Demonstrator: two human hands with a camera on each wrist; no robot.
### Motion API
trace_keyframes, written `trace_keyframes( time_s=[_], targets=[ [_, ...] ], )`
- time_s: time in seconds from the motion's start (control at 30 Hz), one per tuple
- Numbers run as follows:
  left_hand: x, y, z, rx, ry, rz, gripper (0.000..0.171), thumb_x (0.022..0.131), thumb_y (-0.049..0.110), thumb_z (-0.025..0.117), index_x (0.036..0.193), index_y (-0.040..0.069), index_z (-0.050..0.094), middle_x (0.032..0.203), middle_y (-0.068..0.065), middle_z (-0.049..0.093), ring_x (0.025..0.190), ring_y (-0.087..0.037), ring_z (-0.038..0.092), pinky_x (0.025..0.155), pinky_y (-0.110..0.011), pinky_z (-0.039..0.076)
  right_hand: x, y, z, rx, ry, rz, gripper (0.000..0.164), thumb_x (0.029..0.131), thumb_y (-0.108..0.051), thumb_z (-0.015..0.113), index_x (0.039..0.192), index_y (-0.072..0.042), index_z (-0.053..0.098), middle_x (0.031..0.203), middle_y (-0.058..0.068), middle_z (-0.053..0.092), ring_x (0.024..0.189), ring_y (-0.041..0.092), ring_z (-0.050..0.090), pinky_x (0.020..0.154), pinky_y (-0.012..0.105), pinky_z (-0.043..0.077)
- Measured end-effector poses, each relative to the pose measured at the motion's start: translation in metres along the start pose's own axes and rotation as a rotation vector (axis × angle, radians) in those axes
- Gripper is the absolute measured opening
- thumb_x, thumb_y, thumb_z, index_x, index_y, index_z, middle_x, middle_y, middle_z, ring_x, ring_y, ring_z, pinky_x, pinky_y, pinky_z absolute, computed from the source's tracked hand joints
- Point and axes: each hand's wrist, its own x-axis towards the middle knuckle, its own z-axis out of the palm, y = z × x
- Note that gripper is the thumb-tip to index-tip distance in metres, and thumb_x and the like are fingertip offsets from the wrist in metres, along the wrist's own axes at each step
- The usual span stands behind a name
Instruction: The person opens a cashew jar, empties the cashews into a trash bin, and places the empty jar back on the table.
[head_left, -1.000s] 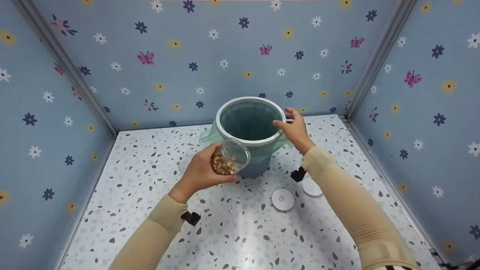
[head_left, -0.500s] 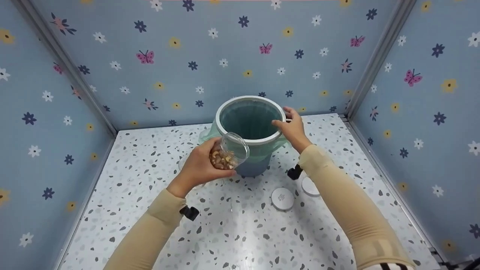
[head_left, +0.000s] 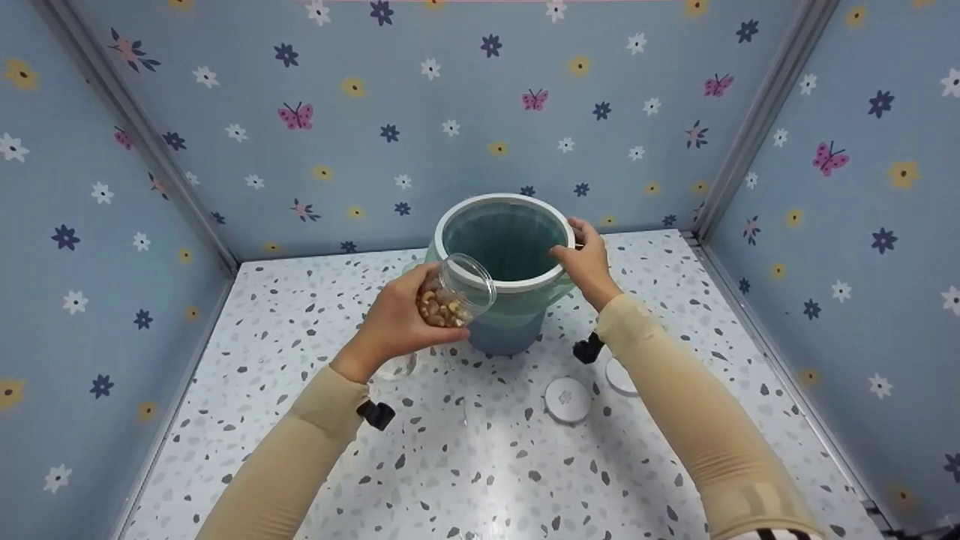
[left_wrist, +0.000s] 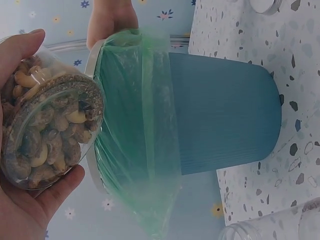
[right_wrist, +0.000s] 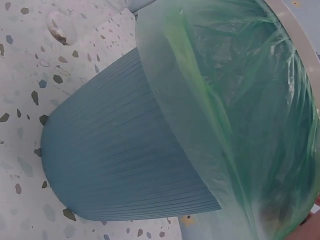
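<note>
My left hand (head_left: pixel 394 319) grips a clear plastic jar (head_left: pixel 478 289) partly filled with cashews and other nuts (head_left: pixel 441 309). The jar is tilted, its open mouth toward the near left part of a trash can's white rim (head_left: pixel 517 286). In the left wrist view, the nuts (left_wrist: pixel 50 145) and darker crumbs show through the jar's base. My right hand (head_left: pixel 590 264) holds the rim at the right, thumb on the inner side and fingers outside. The blue trash can (head_left: pixel 506 339) stands upright with a green bag (left_wrist: pixel 132 120) folded over its top.
A second clear jar (head_left: pixel 399 366) stands on the speckled table (head_left: pixel 420 465), left of the can and partly behind my left hand. Two white round lids, one nearer (head_left: pixel 568 400) and one by my right forearm (head_left: pixel 621 376), lie at the right. Patterned walls enclose the table.
My left hand has raised the jar slightly, bringing its mouth up over the near left rim. More of the second jar shows now. My right hand stays on the rim.
</note>
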Motion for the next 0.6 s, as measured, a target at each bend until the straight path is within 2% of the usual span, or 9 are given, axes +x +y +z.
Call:
trace_keyframes(
  time_s=[0.2, 0.6],
  targets=[
    [0.004, -0.001, -0.004, 0.006, -0.002, -0.022, 0.100, 0.072, 0.033, 0.104, 0.154, 0.002, 0.055, 0.136, -0.015, 0.072, 0.118, -0.027, 0.071, 0.102, -0.050, 0.060, 0.002, 0.002, 0.002, 0.011, 0.010, -0.007, 0.071, 0.096, -0.005, 0.062, 0.165, -0.008, 0.042, 0.162, 0.020, 0.053, 0.146, 0.035, 0.056, 0.117, 0.052, 0.053],
    [0.012, -0.002, -0.010, 0.030, -0.014, -0.032, 0.095, 0.076, 0.033, 0.101, 0.156, 0.008, 0.055, 0.142, -0.013, 0.070, 0.125, -0.026, 0.070, 0.108, -0.048, 0.059, 0.002, 0.003, 0.004, 0.010, 0.021, -0.014, 0.069, 0.098, -0.003, 0.060, 0.164, -0.008, 0.042, 0.162, 0.020, 0.053, 0.146, 0.036, 0.056, 0.120, 0.051, 0.051]
  ],
)
